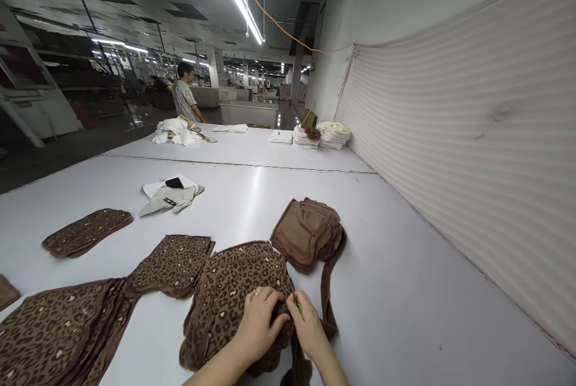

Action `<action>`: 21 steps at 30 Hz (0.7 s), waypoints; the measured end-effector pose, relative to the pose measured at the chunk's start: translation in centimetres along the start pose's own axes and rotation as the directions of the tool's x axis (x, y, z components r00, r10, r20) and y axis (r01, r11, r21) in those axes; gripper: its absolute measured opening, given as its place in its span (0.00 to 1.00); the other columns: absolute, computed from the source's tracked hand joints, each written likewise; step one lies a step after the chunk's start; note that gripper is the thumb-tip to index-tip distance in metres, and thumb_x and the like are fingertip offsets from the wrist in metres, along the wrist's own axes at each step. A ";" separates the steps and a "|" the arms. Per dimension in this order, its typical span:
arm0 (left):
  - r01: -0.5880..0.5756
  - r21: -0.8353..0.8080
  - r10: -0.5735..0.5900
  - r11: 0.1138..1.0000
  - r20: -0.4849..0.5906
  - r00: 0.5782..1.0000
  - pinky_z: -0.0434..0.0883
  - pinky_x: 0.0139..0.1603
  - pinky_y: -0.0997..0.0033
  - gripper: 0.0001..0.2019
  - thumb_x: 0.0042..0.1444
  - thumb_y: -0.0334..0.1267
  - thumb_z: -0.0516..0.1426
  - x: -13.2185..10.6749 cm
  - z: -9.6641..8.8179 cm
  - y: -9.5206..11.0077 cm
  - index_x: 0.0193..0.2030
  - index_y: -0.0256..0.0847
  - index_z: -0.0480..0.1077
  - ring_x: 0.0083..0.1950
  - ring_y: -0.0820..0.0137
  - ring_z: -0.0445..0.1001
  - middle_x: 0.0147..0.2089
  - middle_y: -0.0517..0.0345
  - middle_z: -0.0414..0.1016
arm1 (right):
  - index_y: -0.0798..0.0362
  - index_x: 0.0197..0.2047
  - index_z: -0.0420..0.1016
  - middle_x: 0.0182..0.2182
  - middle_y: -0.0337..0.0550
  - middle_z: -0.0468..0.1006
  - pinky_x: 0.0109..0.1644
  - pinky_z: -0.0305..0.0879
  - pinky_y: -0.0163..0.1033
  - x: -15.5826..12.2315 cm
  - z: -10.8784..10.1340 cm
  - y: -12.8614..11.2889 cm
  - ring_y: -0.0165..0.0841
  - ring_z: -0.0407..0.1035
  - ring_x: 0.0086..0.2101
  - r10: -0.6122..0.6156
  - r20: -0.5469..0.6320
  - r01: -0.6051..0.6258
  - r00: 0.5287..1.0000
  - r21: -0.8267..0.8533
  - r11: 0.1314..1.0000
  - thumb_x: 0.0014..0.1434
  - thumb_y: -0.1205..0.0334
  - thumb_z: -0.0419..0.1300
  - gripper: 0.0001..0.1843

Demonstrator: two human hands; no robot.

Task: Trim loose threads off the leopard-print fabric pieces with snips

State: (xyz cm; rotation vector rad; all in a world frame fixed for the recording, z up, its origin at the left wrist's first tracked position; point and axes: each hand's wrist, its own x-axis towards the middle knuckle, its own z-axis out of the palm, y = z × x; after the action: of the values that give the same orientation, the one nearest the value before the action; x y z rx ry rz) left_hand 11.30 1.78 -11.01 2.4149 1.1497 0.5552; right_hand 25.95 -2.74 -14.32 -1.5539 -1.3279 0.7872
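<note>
the left hand (258, 320) lies curled on top of a stack of leopard-print fabric pieces (229, 296), its fingers bent down and pinching the cloth at the stack's near right edge. the right hand (308, 326) sits just beside it, touching the same edge, fingers closed around a small green tool (297, 305) whose tip shows between the two hands; what kind of tool it is cannot be told. just beyond the hands, on the far right side of the stack, rests a pile of plain brown fabric pieces (308, 233), and a brown strip (327, 290) trails from it down past the right hand. to the left of the grip lie more leopard-print pieces: one flat piece (173, 266) touching the stack, a larger heap (58, 332) further left, and a single piece (87, 231) well apart. all of it lies on a white table (405, 290). far beyond the hands, a person (184, 95) stands at the table's far end near a heap of white cloth (177, 131)
</note>
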 end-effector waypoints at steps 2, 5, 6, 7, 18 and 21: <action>0.003 0.005 -0.003 1.000 -0.002 1.000 0.57 0.51 0.59 0.06 0.54 0.32 0.54 0.1 -0.1 0.3 0.38 0.45 0.70 0.48 0.64 0.66 0.43 0.58 0.72 | 0.49 0.33 0.66 0.33 0.38 0.71 0.44 0.62 0.38 0.1 0.0 -0.1 0.33 0.68 0.38 -0.004 0.000 0.004 1.000 0.006 1.000 0.62 0.56 0.47 0.10; 0.077 -0.044 -0.075 0.996 0.027 0.997 0.59 0.48 0.60 0.08 0.56 0.33 0.52 0.6 -0.3 0.5 0.33 0.44 0.73 0.46 0.64 0.69 0.40 0.58 0.75 | 0.49 0.32 0.67 0.32 0.38 0.72 0.43 0.63 0.38 0.0 -0.3 -0.3 0.33 0.68 0.36 0.007 -0.023 -0.006 1.000 0.024 1.000 0.62 0.55 0.48 0.12; 0.097 -0.075 -0.094 0.992 0.043 0.995 0.60 0.47 0.60 0.10 0.57 0.34 0.51 0.8 -0.4 0.4 0.33 0.45 0.73 0.45 0.65 0.70 0.40 0.58 0.76 | 0.49 0.34 0.68 0.33 0.39 0.74 0.44 0.64 0.38 0.0 -0.4 -0.3 0.34 0.69 0.37 0.021 -0.026 -0.020 0.999 0.042 0.999 0.62 0.54 0.49 0.11; 0.108 -0.106 -0.102 0.989 0.056 0.993 0.61 0.47 0.61 0.11 0.57 0.35 0.51 1.0 -0.5 0.3 0.33 0.45 0.74 0.45 0.65 0.70 0.40 0.58 0.77 | 0.49 0.37 0.70 0.36 0.40 0.75 0.47 0.64 0.39 -0.1 -0.5 -0.3 0.34 0.69 0.40 0.038 -0.023 -0.037 0.999 0.070 0.997 0.61 0.55 0.50 0.10; 0.051 -0.127 -0.054 0.991 -0.019 0.998 0.62 0.45 0.61 0.06 0.55 0.34 0.53 0.5 -0.9 0.0 0.33 0.45 0.72 0.44 0.63 0.69 0.38 0.57 0.74 | 0.50 0.45 0.72 0.45 0.41 0.77 0.55 0.61 0.41 -0.8 -1.0 -0.5 0.37 0.69 0.48 0.138 0.024 -0.140 0.990 0.190 0.972 0.51 0.67 0.53 0.17; 0.009 -0.036 -0.011 0.999 -0.045 0.999 0.61 0.44 0.60 0.06 0.56 0.34 0.53 0.1 -0.5 0.0 0.34 0.45 0.72 0.43 0.63 0.69 0.37 0.57 0.73 | 0.49 0.45 0.73 0.46 0.42 0.77 0.55 0.60 0.42 -0.7 -1.5 -0.4 0.38 0.69 0.49 0.151 -0.014 -0.148 0.988 0.124 0.981 0.50 0.67 0.53 0.18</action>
State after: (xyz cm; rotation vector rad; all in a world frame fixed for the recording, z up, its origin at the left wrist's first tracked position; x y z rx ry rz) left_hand 11.10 1.97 -10.55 2.3763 1.1603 0.6251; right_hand 26.95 -3.76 -13.43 -1.5731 -1.1334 0.9239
